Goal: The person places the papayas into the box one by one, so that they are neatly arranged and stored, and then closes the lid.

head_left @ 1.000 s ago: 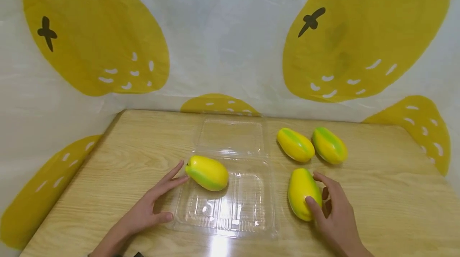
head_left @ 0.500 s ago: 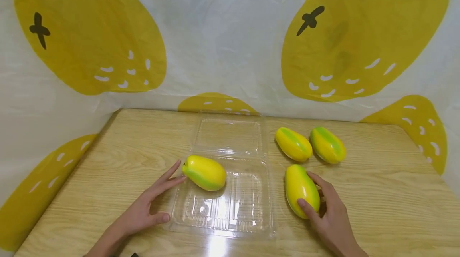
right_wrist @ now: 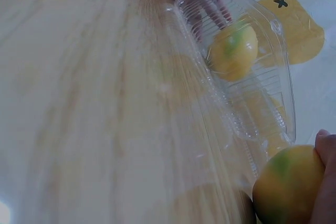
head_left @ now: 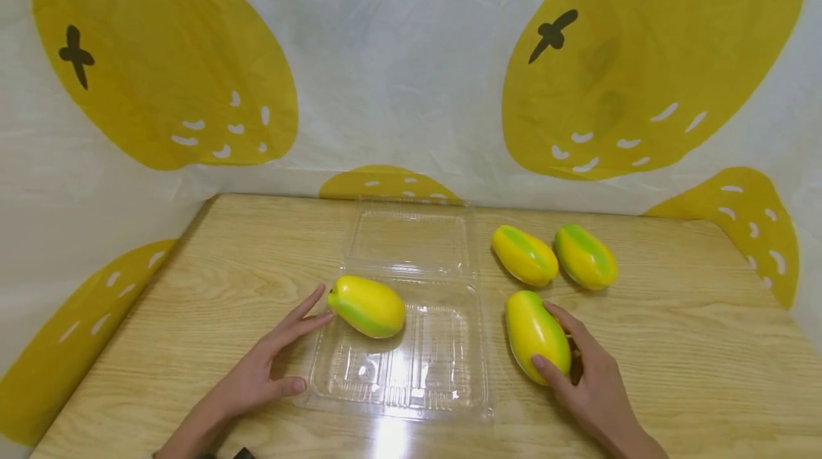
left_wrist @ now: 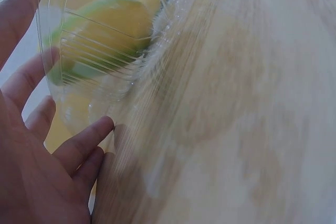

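Observation:
A clear plastic clamshell box (head_left: 411,380) lies open on the wooden table (head_left: 674,373), its lid (head_left: 411,241) folded back. One yellow-green fruit (head_left: 367,305) sits in the box's far left corner. My left hand (head_left: 282,355) rests flat at the box's left edge, fingers straight, fingertips near that fruit and thumb at the front corner. My right hand (head_left: 574,355) grips a second fruit (head_left: 533,330) lying on the table right of the box. The left wrist view shows the boxed fruit (left_wrist: 105,30) through the plastic. The right wrist view shows the gripped fruit (right_wrist: 289,182).
Two more yellow-green fruits (head_left: 524,255) (head_left: 586,257) lie side by side behind my right hand. A white sheet printed with big yellow fruit shapes (head_left: 411,88) rises behind and beside the table. Bare wood shows at the table's left and right.
My right hand has closed its thumb and fingers round the fruit on the table, and the fruit has shifted slightly. The left hand and boxed fruit stay put.

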The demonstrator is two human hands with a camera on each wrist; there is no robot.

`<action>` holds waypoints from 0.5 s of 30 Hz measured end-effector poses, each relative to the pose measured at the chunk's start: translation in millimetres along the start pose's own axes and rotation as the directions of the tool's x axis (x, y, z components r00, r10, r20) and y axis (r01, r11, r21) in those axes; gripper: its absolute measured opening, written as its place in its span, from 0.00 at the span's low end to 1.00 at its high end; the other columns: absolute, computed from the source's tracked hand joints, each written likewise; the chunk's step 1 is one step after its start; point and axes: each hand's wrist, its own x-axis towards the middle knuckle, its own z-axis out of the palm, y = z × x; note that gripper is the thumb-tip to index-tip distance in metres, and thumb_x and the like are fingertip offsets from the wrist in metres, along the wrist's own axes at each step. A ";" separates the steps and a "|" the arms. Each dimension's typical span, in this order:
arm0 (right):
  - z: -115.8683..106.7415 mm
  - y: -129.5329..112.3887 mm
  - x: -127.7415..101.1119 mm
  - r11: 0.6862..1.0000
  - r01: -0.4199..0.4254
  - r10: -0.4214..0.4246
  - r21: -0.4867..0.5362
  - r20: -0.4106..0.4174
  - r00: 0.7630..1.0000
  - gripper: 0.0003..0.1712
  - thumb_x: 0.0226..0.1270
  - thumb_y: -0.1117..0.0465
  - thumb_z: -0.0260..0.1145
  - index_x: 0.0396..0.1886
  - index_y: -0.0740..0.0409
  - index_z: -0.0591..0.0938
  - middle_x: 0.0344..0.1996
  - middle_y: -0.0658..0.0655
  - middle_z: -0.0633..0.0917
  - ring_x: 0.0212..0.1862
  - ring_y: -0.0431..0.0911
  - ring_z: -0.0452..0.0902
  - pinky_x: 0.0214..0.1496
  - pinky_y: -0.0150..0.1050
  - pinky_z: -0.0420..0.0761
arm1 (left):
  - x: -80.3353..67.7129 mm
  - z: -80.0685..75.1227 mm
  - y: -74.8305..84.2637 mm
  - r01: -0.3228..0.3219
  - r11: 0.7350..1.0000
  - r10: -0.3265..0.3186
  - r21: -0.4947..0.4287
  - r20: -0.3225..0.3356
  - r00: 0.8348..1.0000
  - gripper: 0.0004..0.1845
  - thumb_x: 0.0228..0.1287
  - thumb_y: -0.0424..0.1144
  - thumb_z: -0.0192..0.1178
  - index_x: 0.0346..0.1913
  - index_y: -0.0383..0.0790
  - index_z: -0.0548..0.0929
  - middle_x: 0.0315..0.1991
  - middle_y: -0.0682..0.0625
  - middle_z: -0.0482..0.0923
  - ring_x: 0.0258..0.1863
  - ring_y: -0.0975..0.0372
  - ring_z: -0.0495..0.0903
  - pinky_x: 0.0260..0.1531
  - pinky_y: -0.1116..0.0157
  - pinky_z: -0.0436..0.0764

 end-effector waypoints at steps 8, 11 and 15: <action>1.3 2.0 -0.5 1.000 0.005 -0.006 0.005 0.032 0.999 0.42 0.49 0.61 0.69 0.65 0.46 0.62 0.54 0.49 0.72 0.46 0.36 0.67 0.45 0.23 0.62 | 0.5 -0.2 -0.7 0.006 1.000 -0.006 0.001 -0.002 1.000 0.36 0.58 0.54 0.55 0.61 0.30 0.64 0.66 0.31 0.44 0.64 0.39 0.44 0.61 0.72 0.43; 1.0 1.6 -0.2 1.000 0.005 -0.006 0.010 0.034 0.999 0.42 0.50 0.61 0.69 0.65 0.46 0.62 0.56 0.49 0.71 0.50 0.35 0.66 0.49 0.20 0.58 | 0.7 -0.1 -0.8 0.004 1.000 -0.004 0.003 -0.001 1.000 0.36 0.58 0.55 0.54 0.61 0.30 0.64 0.66 0.30 0.44 0.64 0.39 0.44 0.61 0.72 0.43; 0.2 1.2 0.4 1.000 0.026 -0.026 0.006 0.037 0.999 0.41 0.51 0.61 0.68 0.65 0.47 0.61 0.57 0.50 0.70 0.53 0.35 0.65 0.52 0.19 0.56 | 0.5 -0.3 -0.8 0.007 1.000 -0.007 0.006 0.001 1.000 0.37 0.58 0.56 0.54 0.61 0.30 0.64 0.66 0.30 0.44 0.63 0.38 0.44 0.61 0.72 0.44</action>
